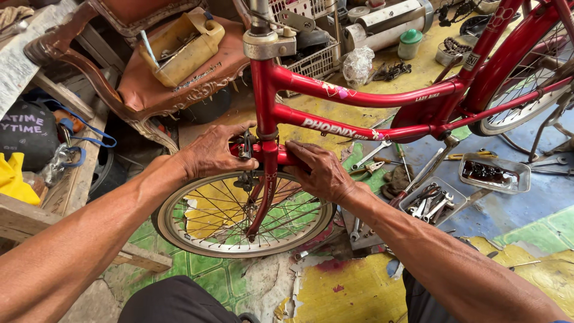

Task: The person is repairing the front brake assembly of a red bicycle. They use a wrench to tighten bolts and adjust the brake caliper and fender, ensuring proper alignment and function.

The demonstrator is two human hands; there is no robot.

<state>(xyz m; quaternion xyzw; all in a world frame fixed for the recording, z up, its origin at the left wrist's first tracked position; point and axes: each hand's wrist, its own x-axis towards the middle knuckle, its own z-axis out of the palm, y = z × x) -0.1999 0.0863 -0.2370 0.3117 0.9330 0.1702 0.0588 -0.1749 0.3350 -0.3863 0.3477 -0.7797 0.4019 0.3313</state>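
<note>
Squarely at the fork crown of the red bicycle (pixel 359 96), just above the front wheel (pixel 179 236): a black brake caliper (pixel 245 157), wrapped by the curled fingers of the left hand (pixel 212 152). Pressed onto the red mudguard (pixel 286 157) on the other side of the fork (pixel 268 179) by the right hand (pixel 320 173), fingers bent over it and closed, thumb out of sight.

Probably the nearest hazard: a slip of either grip, dropping fingertips into the spokes (pixel 239 215) directly below, especially with any turn of the wheel. Also likely to pinch skin between caliper arms and rim under a hard squeeze. Possibly a twisted or off-centre caliper from uneven pressure left against right.

Further out, along the floor (pixel 359 287) toward its right edge: loose spanners (pixel 371 154) and a tray of tools (pixel 431 200), easy to kick or kneel on. Toward the far left corner, a worn chair (pixel 179 90) carrying a cut yellow can (pixel 182 48), close enough to catch an elbow.
</note>
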